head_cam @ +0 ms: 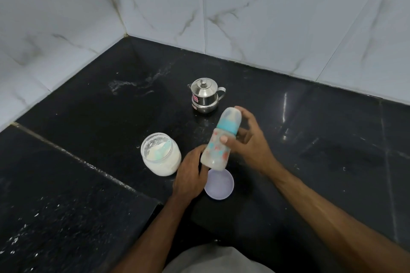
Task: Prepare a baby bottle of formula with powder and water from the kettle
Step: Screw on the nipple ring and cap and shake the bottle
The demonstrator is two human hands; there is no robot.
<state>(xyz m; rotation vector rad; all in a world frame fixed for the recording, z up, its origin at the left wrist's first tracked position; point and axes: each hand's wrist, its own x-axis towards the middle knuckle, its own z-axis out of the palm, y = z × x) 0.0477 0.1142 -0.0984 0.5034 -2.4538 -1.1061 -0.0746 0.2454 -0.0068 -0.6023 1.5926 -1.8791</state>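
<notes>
— Nearest you, what's there?

— Pale grey cloth (pixel 218 259) at the bottom edge, then two bare forearms reaching out over the black stone worktop (pixel 310 131).

— And the bottle?

— The clear plastic baby bottle with a teal collar and domed cap (pixel 220 139) is lifted off the worktop and tilted, cap end away from me. The right hand (pixel 248 142) has its grip grasping the bottle's middle, thumb across the front. The left hand (pixel 190 175) has its grip round the bottle's base from the left.

— What's under it?

— A round lilac plastic lid (pixel 219 185), lying flat, partly behind the left hand.

— The powder?

— An open glass jar of white powder (pixel 160 154) stands just beside the left hand, a pale scoop inside.

— The kettle?

— A small lidded steel kettle (pixel 205 95) stands farther back, apart from the hands, before the white marbled tiles (pixel 266 17).
</notes>
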